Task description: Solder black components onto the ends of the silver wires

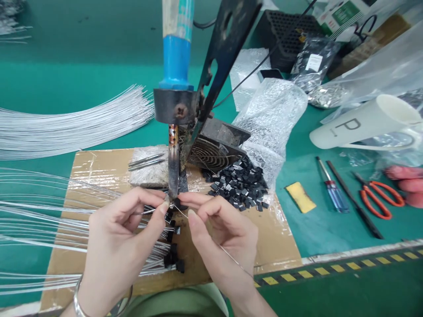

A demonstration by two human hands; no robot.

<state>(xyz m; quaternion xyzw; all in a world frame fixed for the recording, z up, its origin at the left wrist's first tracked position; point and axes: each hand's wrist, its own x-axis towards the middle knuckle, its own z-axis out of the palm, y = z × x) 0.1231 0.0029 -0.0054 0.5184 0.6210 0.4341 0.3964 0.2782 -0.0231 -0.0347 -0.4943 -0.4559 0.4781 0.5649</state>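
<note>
A soldering iron (176, 61) with a blue handle hangs tip-down in a black bracket. Right under its tip, my left hand (122, 237) pinches a thin grey-white wire (145, 213) by its end, where a small piece is mostly covered by my fingers. My right hand (224, 237) is closed on a thin strand of solder wire (231, 257), whose end reaches the iron tip. Below my fingers lie bundled white wires (158, 253) with black connectors (172, 255) on their ends.
Loose black connector pieces (239, 182) are heaped beside a fan (214, 149). A white wire bundle (76, 123) lies left. On the right are a yellow sponge (300, 197), screwdriver (335, 193), orange-handled pliers (380, 198) and white mug (363, 123). Cardboard (271, 240) covers the work area.
</note>
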